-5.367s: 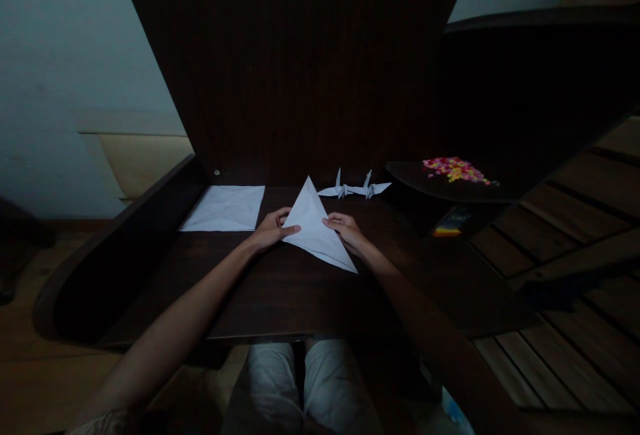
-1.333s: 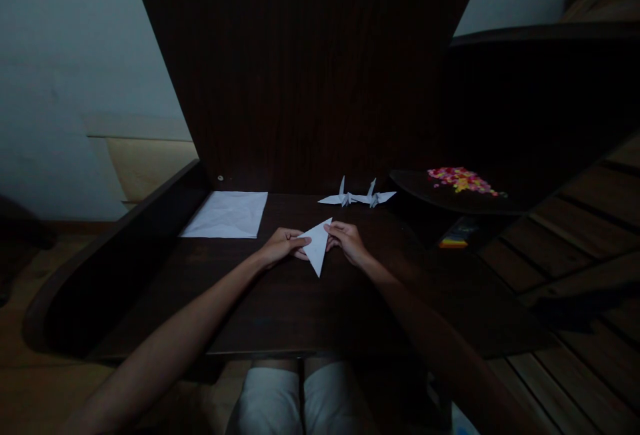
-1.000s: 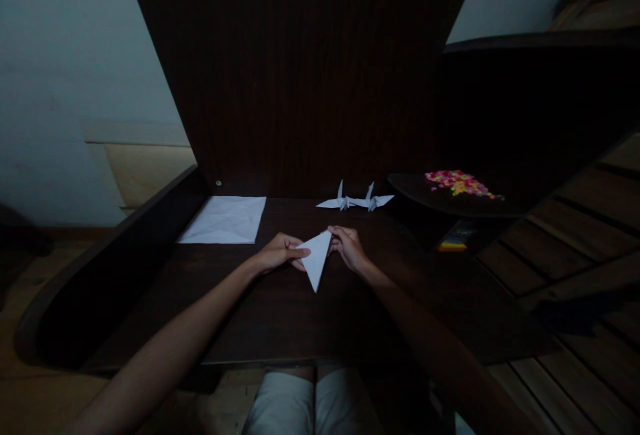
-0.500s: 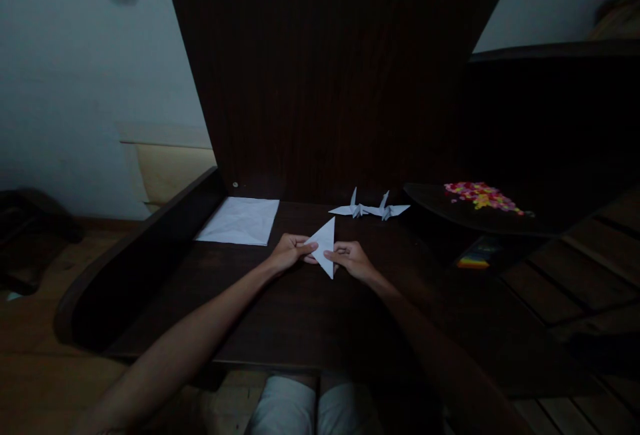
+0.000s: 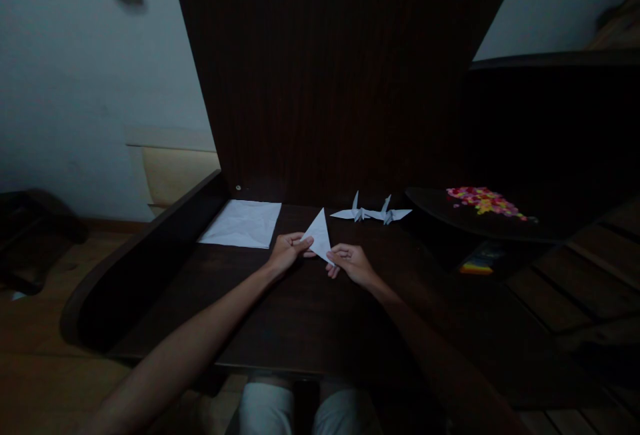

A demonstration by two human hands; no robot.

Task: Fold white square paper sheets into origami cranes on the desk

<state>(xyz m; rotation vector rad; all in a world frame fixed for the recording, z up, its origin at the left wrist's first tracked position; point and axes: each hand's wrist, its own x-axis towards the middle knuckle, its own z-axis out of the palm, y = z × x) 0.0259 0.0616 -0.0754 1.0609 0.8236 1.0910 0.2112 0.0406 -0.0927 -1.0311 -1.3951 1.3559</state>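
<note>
A white sheet of paper (image 5: 318, 232), folded into a triangle, is held above the dark desk between both hands. My left hand (image 5: 290, 251) pinches its left side, thumb on top and fingers underneath. At the lower right corner, my right hand (image 5: 350, 263) grips the paper between thumb and fingers. Two white origami cranes, a left one (image 5: 358, 213) and a right one (image 5: 387, 215), stand side by side just beyond my right hand. To the left of my left hand lies flat white paper (image 5: 241, 223) with faint creases.
The dark wooden desk (image 5: 280, 335) has a raised side board (image 5: 145, 255) on the left and a tall back panel (image 5: 330, 75). A rounded shelf (image 5: 425, 200) on the right bears a heap of small pink, red and yellow pieces (image 5: 487, 201).
The folded paper has turned anticlockwise, its top point swinging left. My right hand has shifted from its right edge to the lower corner. The view has moved slightly.
</note>
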